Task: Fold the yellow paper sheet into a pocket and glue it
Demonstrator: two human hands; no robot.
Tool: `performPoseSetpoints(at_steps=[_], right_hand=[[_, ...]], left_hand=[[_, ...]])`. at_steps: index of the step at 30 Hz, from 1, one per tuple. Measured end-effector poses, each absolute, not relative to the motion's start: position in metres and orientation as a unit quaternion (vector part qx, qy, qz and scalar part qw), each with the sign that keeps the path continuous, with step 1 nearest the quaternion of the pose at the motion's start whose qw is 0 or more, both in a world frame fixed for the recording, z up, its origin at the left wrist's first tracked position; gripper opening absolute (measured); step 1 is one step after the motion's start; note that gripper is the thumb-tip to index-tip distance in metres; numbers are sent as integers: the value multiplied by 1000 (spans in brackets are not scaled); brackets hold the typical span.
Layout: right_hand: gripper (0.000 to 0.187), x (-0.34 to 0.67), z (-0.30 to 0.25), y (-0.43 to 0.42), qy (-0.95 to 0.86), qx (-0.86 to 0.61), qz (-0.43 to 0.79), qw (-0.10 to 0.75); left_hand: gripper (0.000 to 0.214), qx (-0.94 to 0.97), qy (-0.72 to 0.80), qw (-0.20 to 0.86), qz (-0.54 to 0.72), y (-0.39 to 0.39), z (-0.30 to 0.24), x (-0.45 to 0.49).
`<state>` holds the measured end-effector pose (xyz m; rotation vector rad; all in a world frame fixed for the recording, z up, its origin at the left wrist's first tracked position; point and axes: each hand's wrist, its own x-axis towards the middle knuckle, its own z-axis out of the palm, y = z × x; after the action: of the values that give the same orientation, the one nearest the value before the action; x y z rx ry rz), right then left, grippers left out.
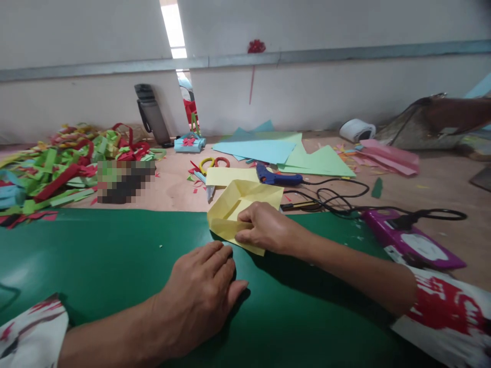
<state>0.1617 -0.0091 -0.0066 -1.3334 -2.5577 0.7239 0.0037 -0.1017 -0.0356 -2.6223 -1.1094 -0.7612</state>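
In the head view, my right hand (274, 229) pinches the near wall of a folded yellow paper box (264, 193) between thumb and fingers. The box has raised, creased sides and sits at the far edge of a green mat (115, 266). My left hand (203, 291) lies on the mat just nearer than the box, holding nothing, its thumb apart from its slightly bent fingers. Right behind the box are a flat yellow paper strip (222, 177) and a blue glue gun (282, 178). Scissors with yellow and red handles (215, 162) lie beyond, partly covered by the paper strip.
A purple power strip (418, 240) with a black cable is at the right. Coloured paper loops (76, 158) pile up at the left, near a grey bottle (152, 115). Blue and green sheets (307, 156), a small blue box (190, 143) and a bag (425, 122) line the back.
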Motion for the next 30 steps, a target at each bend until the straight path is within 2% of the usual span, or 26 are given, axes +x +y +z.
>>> performPoseSetpoints(at_steps=[13,18,30], right_hand=[[9,157,-5,-14,-891,-428,138,69],[11,156,-8,-14,-899,-420,113,56],[4,161,-2,-14,-888,-434,139,58]], left_hand=[[33,-881,-406,112,-216,-103,-35,3],[37,-884,-425,86,-175,-103,-33,3],[44,-881,-466,4,-82,-103,-25,4]])
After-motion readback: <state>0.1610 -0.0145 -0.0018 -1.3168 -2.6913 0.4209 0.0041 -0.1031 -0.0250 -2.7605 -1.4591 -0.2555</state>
